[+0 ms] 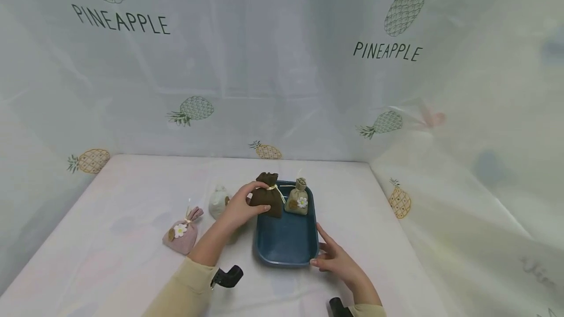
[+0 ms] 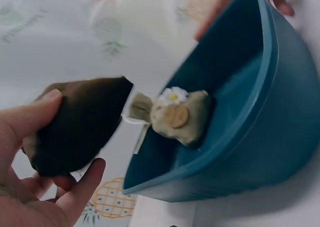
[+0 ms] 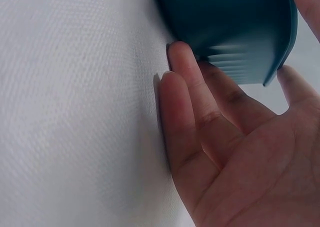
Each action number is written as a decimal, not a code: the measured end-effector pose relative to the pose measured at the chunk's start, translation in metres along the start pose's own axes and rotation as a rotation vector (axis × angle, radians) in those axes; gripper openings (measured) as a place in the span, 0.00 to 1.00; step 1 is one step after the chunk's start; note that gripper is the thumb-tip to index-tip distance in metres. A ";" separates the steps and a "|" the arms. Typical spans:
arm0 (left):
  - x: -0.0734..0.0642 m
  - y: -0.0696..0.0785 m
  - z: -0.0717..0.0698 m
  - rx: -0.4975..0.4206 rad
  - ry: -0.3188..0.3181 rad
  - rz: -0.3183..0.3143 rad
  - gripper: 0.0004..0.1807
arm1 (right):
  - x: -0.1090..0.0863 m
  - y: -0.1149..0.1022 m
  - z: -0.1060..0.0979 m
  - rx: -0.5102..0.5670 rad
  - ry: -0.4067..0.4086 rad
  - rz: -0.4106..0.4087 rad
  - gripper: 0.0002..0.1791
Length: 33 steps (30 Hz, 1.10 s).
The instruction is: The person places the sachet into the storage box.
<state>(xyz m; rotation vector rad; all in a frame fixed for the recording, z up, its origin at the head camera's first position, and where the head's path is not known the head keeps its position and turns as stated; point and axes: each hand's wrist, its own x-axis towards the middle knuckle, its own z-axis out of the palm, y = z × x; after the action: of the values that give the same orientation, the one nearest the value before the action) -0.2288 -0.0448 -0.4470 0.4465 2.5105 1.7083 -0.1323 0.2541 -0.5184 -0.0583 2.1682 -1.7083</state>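
Observation:
My left hand grips a dark brown drawstring pouch between thumb and fingers, over the left side of a blue plastic bin. In the left wrist view the pouch hangs apart from the bin's rim. A small olive-beige pouch with a white daisy and a round brown patch lies inside, at the far right end of the bin. My right hand rests against the bin's near right corner. Its extended fingers touch the bin's outer wall in the right wrist view.
To the left lies a pink pouch with a daisy. A whitish pouch sits behind my left hand, partly hidden. Something pale shows beside my left forearm, too covered to identify. A pineapple-print sheet hangs behind the white-covered table.

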 end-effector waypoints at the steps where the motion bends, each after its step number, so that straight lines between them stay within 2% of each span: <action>1: 0.004 0.000 0.001 0.020 -0.007 0.004 0.25 | 0.000 0.000 0.000 0.002 -0.003 -0.001 0.55; 3: 0.012 0.000 0.002 0.073 -0.027 -0.001 0.25 | 0.001 0.001 0.000 0.004 -0.007 0.001 0.55; 8: 0.033 -0.001 0.005 0.215 -0.093 0.041 0.25 | 0.001 0.002 0.000 -0.003 -0.005 -0.008 0.55; 16: 0.057 -0.015 0.011 0.294 -0.154 0.081 0.26 | 0.002 0.001 0.000 0.017 -0.019 0.000 0.56; 22: 0.068 -0.022 0.017 0.370 -0.212 0.146 0.26 | 0.002 0.001 0.002 0.005 -0.008 -0.008 0.56; 25: 0.072 -0.025 0.021 0.430 -0.239 0.158 0.26 | 0.002 0.003 0.002 0.000 0.001 0.002 0.56; 33: 0.084 -0.027 0.033 0.517 -0.308 0.201 0.27 | 0.000 0.003 0.005 -0.030 0.030 0.009 0.56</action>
<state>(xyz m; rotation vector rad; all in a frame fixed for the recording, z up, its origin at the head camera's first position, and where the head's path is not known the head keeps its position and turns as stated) -0.3070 -0.0010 -0.4752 0.9418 2.7079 0.9119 -0.1303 0.2505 -0.5226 -0.0314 2.2120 -1.6823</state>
